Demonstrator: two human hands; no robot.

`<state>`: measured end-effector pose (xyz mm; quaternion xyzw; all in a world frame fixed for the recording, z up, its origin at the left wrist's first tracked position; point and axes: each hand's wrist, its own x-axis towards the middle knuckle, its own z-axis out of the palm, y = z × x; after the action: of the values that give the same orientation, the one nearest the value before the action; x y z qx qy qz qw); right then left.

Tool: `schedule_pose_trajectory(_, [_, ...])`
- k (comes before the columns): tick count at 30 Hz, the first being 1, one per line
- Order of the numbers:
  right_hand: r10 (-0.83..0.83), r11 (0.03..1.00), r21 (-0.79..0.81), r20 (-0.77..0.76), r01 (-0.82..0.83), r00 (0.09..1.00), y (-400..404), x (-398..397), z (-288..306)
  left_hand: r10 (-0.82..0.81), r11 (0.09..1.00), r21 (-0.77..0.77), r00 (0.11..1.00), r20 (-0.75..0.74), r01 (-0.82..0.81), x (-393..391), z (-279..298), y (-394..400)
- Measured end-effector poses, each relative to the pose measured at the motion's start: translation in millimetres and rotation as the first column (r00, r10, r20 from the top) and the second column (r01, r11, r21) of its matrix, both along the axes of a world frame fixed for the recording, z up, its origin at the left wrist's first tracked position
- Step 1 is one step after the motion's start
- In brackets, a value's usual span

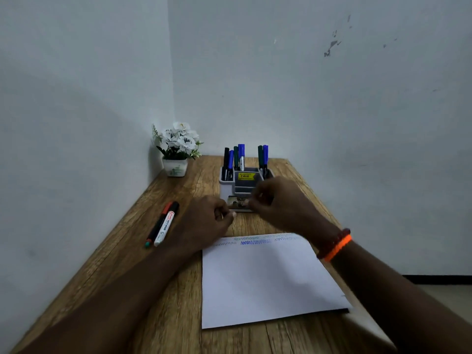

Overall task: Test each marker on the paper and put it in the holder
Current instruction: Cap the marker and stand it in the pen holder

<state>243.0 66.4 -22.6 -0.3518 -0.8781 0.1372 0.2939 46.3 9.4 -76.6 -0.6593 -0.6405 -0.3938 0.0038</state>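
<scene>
White smooth paper [268, 282] lies nearest; beyond it, curled fingers [224, 213] of both hands meet before the grey plastic holder [226, 186], their grip unclear.

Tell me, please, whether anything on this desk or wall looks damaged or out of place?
Paint is chipped on the wall at upper right, leaving dark flecks. The paper lies slightly askew on the desk. Nothing is spilled.

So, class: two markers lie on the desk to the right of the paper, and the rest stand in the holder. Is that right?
Not quite. The head view shows the two markers lying on the desk to the left of the paper, not the right. The rest do stand in the holder.
</scene>
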Motion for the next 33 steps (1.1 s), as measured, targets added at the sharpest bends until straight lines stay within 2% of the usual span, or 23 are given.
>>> schedule_pose_trajectory(2, [0.076, 0.997, -0.010, 0.103, -0.075, 0.992, -22.0, 0.8, -18.5, 0.065, 0.998, -0.003, 0.998, -0.015, -0.065, -7.9, 2.6, 0.7])
schedule_pose_trajectory(5, [0.102, 0.995, -0.030, 0.214, -0.098, 0.971, -36.1, 1.4, -31.0, 0.265, 0.963, -0.036, 0.963, -0.045, -0.267, -30.7, 8.3, -3.0])
schedule_pose_trajectory(8, [0.111, 0.994, -0.039, 0.216, -0.105, 0.970, -38.8, 0.7, -35.0, 0.474, 0.878, -0.035, 0.876, -0.084, -0.478, -60.0, 9.3, -9.5])
schedule_pose_trajectory(11, [0.120, 0.992, -0.053, 0.196, -0.112, 0.973, -37.7, 0.9, -37.4, 0.565, 0.819, -0.052, 0.819, -0.100, -0.572, -78.8, 8.0, -12.0])
schedule_pose_trajectory(15, [0.136, 0.989, -0.072, 0.166, -0.126, 0.977, -37.8, 1.1, -38.4, 0.569, 0.813, -0.075, 0.816, -0.103, -0.577, -81.2, 7.0, -10.4])
schedule_pose_trajectory(26, [0.146, 0.987, -0.085, 0.123, -0.136, 0.982, -38.3, -0.1, -39.9, 0.510, 0.843, -0.029, 0.815, -0.274, -0.537, -55.4, 11.2, -11.9])
schedule_pose_trajectory(33, [0.135, 0.988, -0.090, 0.133, -0.124, 0.982, -39.8, 0.0, -38.3, 0.454, 0.859, -0.100, 0.838, -0.302, -0.501, -49.4, 11.6, -13.6])
